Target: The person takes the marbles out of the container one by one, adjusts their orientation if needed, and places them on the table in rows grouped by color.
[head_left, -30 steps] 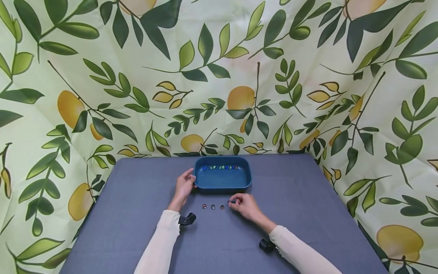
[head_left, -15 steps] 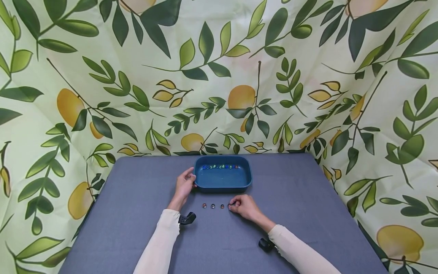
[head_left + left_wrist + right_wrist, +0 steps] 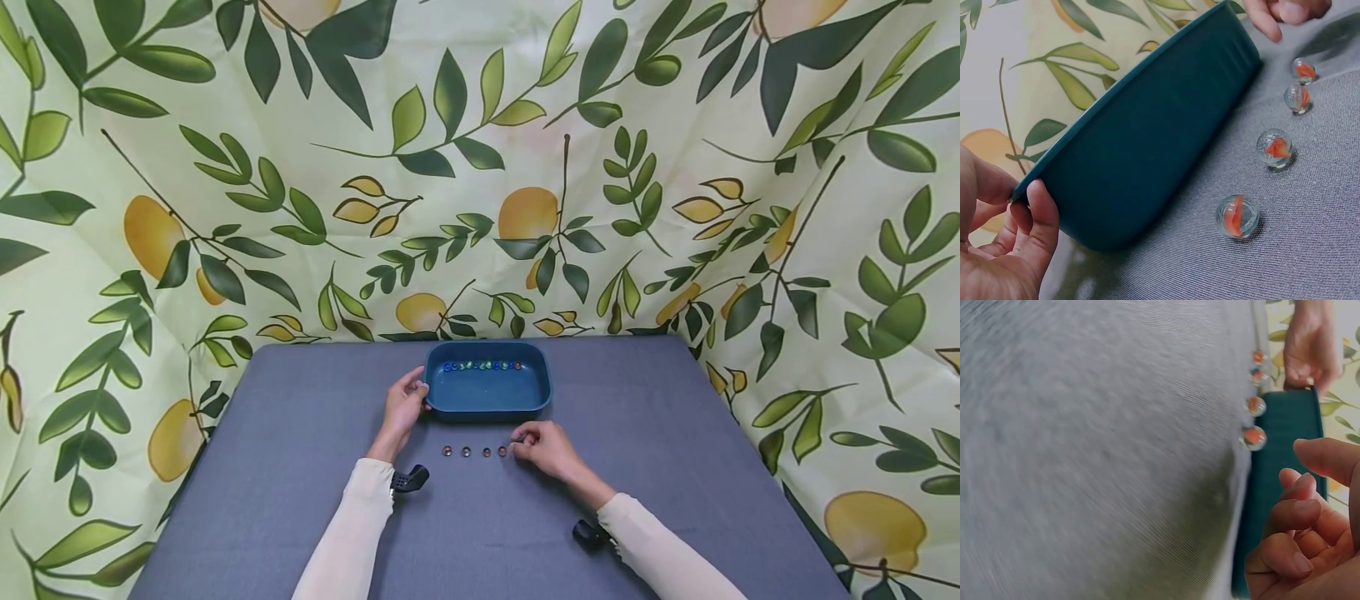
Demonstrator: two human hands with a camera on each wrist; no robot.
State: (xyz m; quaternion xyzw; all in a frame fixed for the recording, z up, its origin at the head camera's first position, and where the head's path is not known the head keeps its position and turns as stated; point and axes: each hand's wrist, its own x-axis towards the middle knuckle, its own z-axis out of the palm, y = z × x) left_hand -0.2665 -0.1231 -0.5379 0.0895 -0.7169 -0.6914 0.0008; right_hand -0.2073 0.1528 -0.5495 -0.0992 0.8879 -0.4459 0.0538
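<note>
My left hand (image 3: 403, 410) holds the left end of a blue plastic tub (image 3: 491, 397). In the left wrist view its thumb and fingers pinch the tub's rim (image 3: 1071, 132). Several clear glass marbles with orange swirls lie in a row on the cloth in front of the tub; the rightmost marble (image 3: 502, 451) is nearest my right hand (image 3: 551, 450). That hand is just right of this marble, apart from it. In the right wrist view the thumb and forefinger stand apart, the fingers loosely bent (image 3: 1300, 515), with nothing between them.
Inside the tub, a row of blue, green and orange marbles (image 3: 483, 367) lies along the far side. A grey cloth (image 3: 480, 533) covers the table. Behind it hangs a leaf-and-fruit print backdrop (image 3: 450, 192). Each wrist carries a black camera (image 3: 410, 478).
My right hand has let go of a marble at the right end of the row and drawn back slightly to the right. My left hand has stayed on the tub.
</note>
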